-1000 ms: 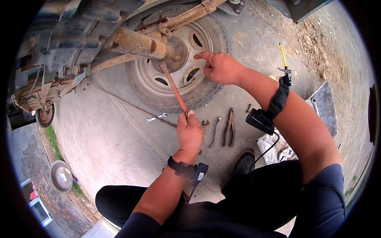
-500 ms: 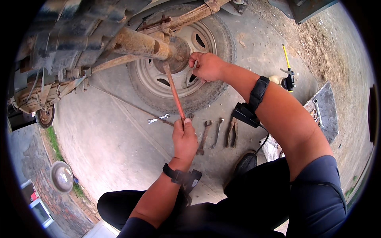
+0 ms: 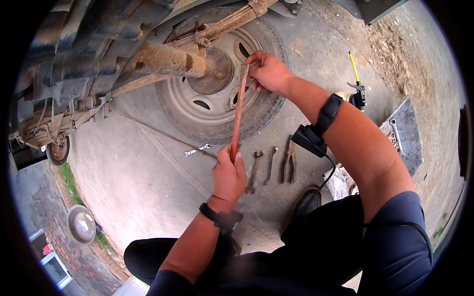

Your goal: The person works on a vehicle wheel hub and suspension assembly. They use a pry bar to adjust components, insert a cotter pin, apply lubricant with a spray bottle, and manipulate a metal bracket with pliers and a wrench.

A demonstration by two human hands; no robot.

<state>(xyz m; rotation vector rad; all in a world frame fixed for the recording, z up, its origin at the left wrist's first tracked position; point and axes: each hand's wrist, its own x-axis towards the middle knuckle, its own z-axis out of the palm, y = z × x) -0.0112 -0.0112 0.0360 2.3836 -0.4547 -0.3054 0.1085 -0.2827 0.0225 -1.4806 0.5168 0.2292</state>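
My left hand (image 3: 228, 171) is closed around the lower end of a long red bar with a flattened, rusty tip (image 3: 238, 118). The bar rises in front of the wheel, leaning slightly right. Its tip meets the bent fingers of my right hand (image 3: 270, 71), which are drawn together; what they pinch, if anything, is hidden. Behind both hands stands a wheel with a pale rim and dusty tyre (image 3: 212, 130). Left of the bar's tip, a rusty axle tube (image 3: 168, 59) ends in a round, greasy hub plate (image 3: 224, 81).
On the concrete lie a shiny spanner (image 3: 197, 150), a rusty spanner (image 3: 255, 172), a thinner wrench (image 3: 270, 166) and pliers (image 3: 289, 164). A metal tray of tools (image 3: 412, 129) and a yellow-and-black pump-like tool (image 3: 359, 96) lie at right. The rusty vehicle underside (image 3: 94, 54) overhangs upper left.
The bar's tip has left the hub plate and swung right to my right hand. My right hand has shifted slightly right and up, away from the hub.
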